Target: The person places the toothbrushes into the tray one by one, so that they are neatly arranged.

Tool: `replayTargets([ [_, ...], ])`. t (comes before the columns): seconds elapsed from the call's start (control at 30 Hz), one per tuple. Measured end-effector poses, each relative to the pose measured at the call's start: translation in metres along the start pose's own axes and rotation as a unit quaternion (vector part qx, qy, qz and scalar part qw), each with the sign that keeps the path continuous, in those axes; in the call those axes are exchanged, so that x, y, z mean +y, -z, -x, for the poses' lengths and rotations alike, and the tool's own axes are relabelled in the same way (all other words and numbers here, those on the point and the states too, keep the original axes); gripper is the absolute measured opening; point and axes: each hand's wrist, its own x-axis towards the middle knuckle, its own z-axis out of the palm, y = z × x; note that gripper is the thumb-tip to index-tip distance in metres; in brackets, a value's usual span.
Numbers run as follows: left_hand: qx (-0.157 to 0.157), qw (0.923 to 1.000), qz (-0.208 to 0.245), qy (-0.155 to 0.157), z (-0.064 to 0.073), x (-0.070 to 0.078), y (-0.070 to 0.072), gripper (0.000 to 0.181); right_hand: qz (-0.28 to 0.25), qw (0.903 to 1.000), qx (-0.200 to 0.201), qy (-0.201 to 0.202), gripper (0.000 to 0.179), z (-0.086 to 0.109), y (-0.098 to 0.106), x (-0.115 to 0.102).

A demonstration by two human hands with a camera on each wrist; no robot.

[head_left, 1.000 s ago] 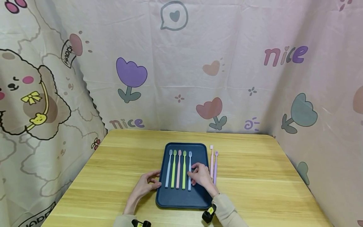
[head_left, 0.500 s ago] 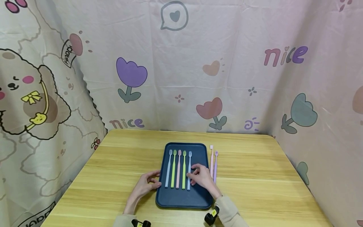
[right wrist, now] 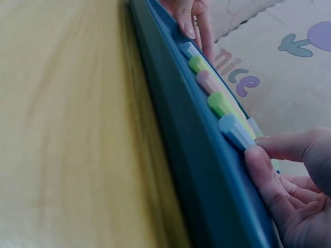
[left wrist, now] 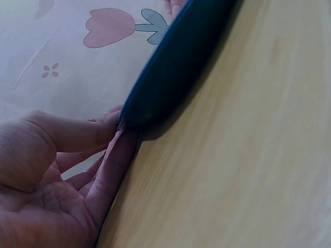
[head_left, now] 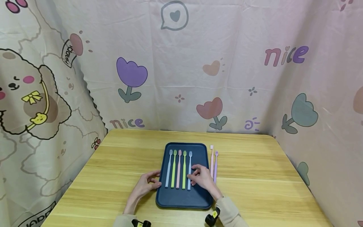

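A dark blue tray lies on the table, bearing several toothbrushes in a row, heads pointing away. From left they are a blue toothbrush, a green toothbrush, a pink toothbrush, another green toothbrush and a second blue toothbrush. My right hand pinches this rightmost blue toothbrush by its handle; the right wrist view shows thumb and finger against its lower end. At the tray's left edge, my left hand grips the rim between thumb and fingers.
Right of the tray, a pink toothbrush and a purple toothbrush lie on the wooden table, their lower ends partly behind the right hand. Printed curtains hang behind the table and at both sides.
My right hand has shifted very slightly toward me, and its wrist a little to the right. The left hand, tray and other toothbrushes have stayed in place.
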Motion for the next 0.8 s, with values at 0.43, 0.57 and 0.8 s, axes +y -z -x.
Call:
replayTargets([
  [0.43, 0.003, 1.0, -0.008, -0.004, -0.0003, 0.001, -0.0005, 0.061, -0.008, 0.9999, 0.006, 0.004, 0.05, -0.0001, -0.0001, 0.0001],
  [0.57, 0.002, 1.0, -0.007, -0.001, 0.0004, 0.0007, 0.0001, 0.061, -0.009, 0.9999, 0.005, 0.006, 0.05, -0.0004, -0.0003, 0.0007],
  [0.8, 0.004, 1.0, -0.004, 0.005, 0.0, -0.0007, 0.0008, 0.061, -0.01, 0.9999, 0.003, 0.006, 0.05, -0.0008, -0.0008, 0.0024],
])
